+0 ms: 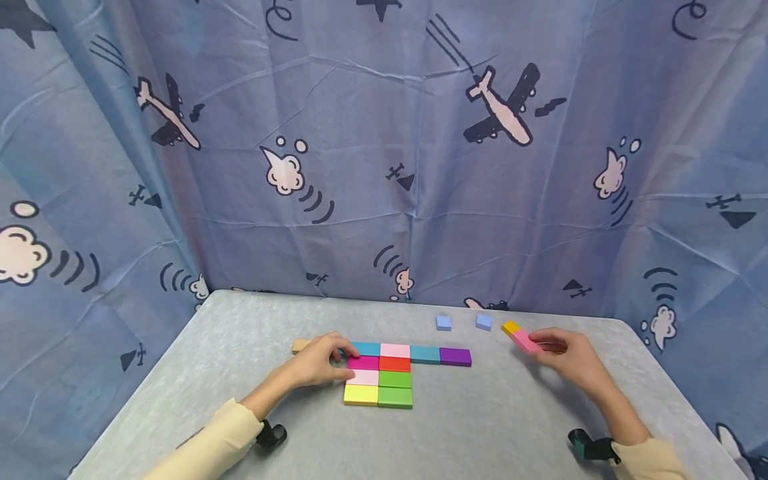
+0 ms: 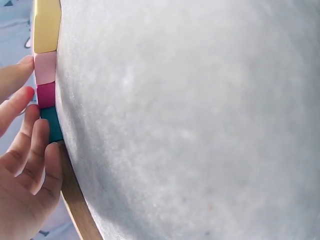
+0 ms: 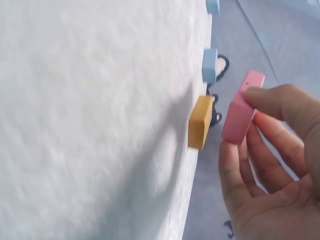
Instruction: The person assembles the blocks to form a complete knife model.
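My right hand [image 1: 567, 355] pinches a pink rectangular block [image 3: 242, 110] between thumb and fingers. In the right wrist view the block is held above the table, near a yellow-orange block [image 3: 200, 122]. My left hand [image 1: 317, 361] is at the left side of a flat arrangement of coloured blocks, fingers loosely bent. Its thumb is at a pale pink block [image 1: 363, 378] and its index fingertip at a magenta block [image 1: 363, 363]. Beside these lie a red block [image 1: 394, 364], two green blocks [image 1: 395, 398] and a yellow block [image 1: 361, 395].
Along the arrangement's far side run a tan block [image 1: 301, 345], partly hidden by the left hand, two teal blocks [image 1: 425, 355], another pale pink block [image 1: 395, 350] and a purple block [image 1: 455, 357]. Two light blue blocks [image 1: 443, 323] lie farther back. A patterned curtain [image 1: 360, 200] hangs behind the table.
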Action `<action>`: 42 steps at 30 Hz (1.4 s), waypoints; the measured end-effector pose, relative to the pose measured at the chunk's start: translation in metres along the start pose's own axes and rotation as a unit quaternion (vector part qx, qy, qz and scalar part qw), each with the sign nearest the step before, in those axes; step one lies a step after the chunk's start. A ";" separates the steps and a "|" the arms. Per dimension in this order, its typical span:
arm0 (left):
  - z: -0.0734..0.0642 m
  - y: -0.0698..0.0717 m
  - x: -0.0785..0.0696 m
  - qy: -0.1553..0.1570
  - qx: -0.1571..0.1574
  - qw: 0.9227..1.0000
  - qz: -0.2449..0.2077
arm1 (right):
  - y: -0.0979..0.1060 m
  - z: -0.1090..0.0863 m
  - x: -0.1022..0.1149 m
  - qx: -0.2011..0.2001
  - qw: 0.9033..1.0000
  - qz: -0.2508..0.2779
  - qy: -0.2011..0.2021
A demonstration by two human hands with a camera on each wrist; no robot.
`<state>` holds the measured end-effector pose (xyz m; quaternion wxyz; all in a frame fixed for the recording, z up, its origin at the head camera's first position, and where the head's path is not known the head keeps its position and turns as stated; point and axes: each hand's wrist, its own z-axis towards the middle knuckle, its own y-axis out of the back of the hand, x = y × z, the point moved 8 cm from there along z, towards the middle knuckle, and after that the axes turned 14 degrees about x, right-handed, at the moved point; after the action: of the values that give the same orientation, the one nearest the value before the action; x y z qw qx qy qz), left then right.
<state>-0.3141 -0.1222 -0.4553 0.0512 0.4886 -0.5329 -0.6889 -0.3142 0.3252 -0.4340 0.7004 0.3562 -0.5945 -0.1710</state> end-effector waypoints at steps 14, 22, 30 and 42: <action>0.005 0.001 -0.003 0.012 0.022 1.000 0.007 | -0.042 0.010 0.035 0.080 0.994 0.027 0.072; 0.006 0.001 -0.005 0.023 0.032 0.999 0.001 | -0.064 0.013 0.059 0.126 0.986 0.033 0.100; 0.005 0.001 -0.001 0.022 0.028 0.999 -0.002 | -0.093 0.025 0.082 0.184 0.974 0.026 0.129; 0.005 0.000 0.001 0.029 0.026 0.999 -0.011 | -0.123 0.042 0.105 0.217 0.968 0.010 0.127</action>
<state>-0.3183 -0.1188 -0.4560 0.0460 0.5154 -0.5436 -0.6609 -0.3068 0.1583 -0.4438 0.6775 0.5127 -0.5272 0.0158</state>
